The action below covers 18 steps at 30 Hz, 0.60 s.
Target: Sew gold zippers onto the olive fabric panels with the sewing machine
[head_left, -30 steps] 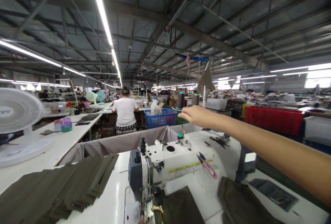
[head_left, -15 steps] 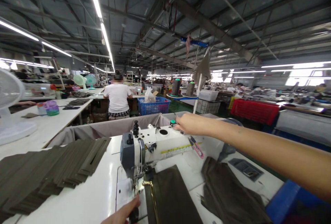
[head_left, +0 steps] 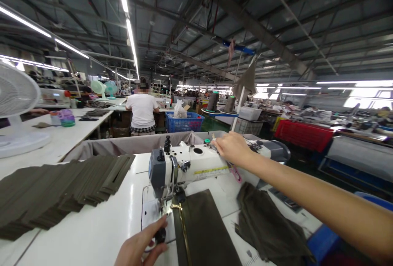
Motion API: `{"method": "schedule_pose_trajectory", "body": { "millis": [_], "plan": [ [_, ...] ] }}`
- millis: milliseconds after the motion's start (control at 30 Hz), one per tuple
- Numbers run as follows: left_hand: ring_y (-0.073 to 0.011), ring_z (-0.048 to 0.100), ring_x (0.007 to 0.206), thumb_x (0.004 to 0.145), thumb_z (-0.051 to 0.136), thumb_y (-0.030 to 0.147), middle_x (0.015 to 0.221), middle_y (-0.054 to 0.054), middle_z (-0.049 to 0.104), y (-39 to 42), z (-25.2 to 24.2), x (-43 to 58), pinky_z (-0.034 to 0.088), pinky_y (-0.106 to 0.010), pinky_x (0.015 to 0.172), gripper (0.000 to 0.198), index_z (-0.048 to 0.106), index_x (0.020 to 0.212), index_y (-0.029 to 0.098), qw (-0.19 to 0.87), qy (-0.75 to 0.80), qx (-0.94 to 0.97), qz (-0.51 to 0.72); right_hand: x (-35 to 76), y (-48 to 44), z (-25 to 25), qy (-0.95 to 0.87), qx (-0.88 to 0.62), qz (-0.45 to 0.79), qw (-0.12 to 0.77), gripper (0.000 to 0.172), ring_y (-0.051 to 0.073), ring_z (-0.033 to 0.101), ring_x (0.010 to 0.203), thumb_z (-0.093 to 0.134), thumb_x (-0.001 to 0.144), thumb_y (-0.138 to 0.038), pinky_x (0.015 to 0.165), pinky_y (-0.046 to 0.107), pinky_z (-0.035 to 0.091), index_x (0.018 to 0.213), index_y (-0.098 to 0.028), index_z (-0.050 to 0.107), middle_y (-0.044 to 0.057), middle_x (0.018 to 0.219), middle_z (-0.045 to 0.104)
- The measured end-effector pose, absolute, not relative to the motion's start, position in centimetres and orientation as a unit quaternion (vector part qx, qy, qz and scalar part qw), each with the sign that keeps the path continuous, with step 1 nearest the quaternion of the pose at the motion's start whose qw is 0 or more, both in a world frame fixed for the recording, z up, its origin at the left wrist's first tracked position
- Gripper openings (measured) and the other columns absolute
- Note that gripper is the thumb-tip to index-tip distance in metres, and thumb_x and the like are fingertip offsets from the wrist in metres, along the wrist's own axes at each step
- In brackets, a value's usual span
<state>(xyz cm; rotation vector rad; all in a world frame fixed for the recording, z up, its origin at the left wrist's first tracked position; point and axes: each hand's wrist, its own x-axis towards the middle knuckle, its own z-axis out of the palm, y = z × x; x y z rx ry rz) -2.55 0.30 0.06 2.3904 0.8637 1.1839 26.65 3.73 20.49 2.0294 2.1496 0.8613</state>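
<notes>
My left hand (head_left: 141, 243) is low in front of the white sewing machine (head_left: 202, 163), thumb and fingers closed around a small black round piece (head_left: 160, 235) just below the needle area. My right hand (head_left: 231, 147) reaches across to the top of the machine, fingers bent together beside a small green-topped part (head_left: 207, 141); what they pinch is hidden. Under and right of the machine head lies a dark olive fabric panel (head_left: 208, 233) with a gold zipper (head_left: 183, 229) along its left side. A pink-handled tool (head_left: 236, 174) hangs against the machine arm.
A fanned stack of olive fabric pieces (head_left: 67, 192) covers the table's left. Crumpled dark fabric (head_left: 270, 225) lies at right. Thread cones (head_left: 213, 102) stand behind the machine. A white fan (head_left: 18, 94) is at far left. A person in a white shirt (head_left: 141, 110) sits ahead.
The camera view has shifted slightly. My left hand has come further into view, showing the black piece between its fingers. My right hand stays at the machine top, its knuckles more raised.
</notes>
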Motion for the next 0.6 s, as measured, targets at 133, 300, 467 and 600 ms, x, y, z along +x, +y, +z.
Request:
{"method": "schedule_pose_trajectory", "body": {
  "millis": [133, 300, 467, 600],
  "plan": [
    [-0.0088, 0.064, 0.062, 0.083, 0.056, 0.032, 0.098, 0.004, 0.068, 0.2, 0.5, -2.6, 0.051, -0.011, 0.055, 0.039, 0.046, 0.121, 0.033, 0.176, 0.316, 0.834, 0.417, 26.4, 3.6, 23.0, 0.684, 0.683, 0.254, 0.030, 0.053, 0.031, 0.060, 0.088, 0.027, 0.091, -0.040, 0.071, 0.036, 0.039, 0.081, -0.010, 0.070, 0.019, 0.087, 0.067],
    [-0.0098, 0.064, 0.058, 0.084, 0.053, 0.037, 0.092, 0.001, 0.070, 0.3, 1.1, -2.7, 0.051, -0.012, 0.051, 0.032, 0.053, 0.114, 0.028, 0.175, 0.322, 0.823, 0.433, 25.5, 3.4, 26.7, 0.676, 0.721, 0.146, 0.042, 0.056, 0.027, 0.062, 0.081, 0.030, 0.090, -0.045, 0.071, 0.035, 0.042, 0.074, -0.009, 0.068, 0.017, 0.075, 0.066],
    [-0.0103, 0.065, 0.061, 0.083, 0.056, 0.035, 0.095, 0.001, 0.069, 0.6, 0.7, -2.9, 0.052, -0.013, 0.056, 0.034, 0.052, 0.116, 0.029, 0.157, 0.317, 0.835, 0.422, 24.0, 3.9, 26.8, 0.714, 0.692, -0.059, 0.083, 0.032, 0.009, 0.053, 0.046, 0.049, 0.085, -0.035, 0.050, 0.019, 0.041, 0.068, -0.013, 0.066, 0.001, 0.054, 0.061],
    [-0.0098, 0.064, 0.060, 0.083, 0.055, 0.034, 0.092, 0.001, 0.070, 0.6, 0.5, -3.0, 0.051, -0.012, 0.056, 0.033, 0.051, 0.116, 0.029, 0.146, 0.321, 0.837, 0.419, 23.7, 5.8, 25.3, 0.715, 0.691, -0.093, 0.048, 0.026, 0.007, 0.051, 0.044, 0.046, 0.088, -0.023, 0.049, 0.018, 0.042, 0.071, -0.013, 0.063, -0.002, 0.052, 0.058]
  ]
}}
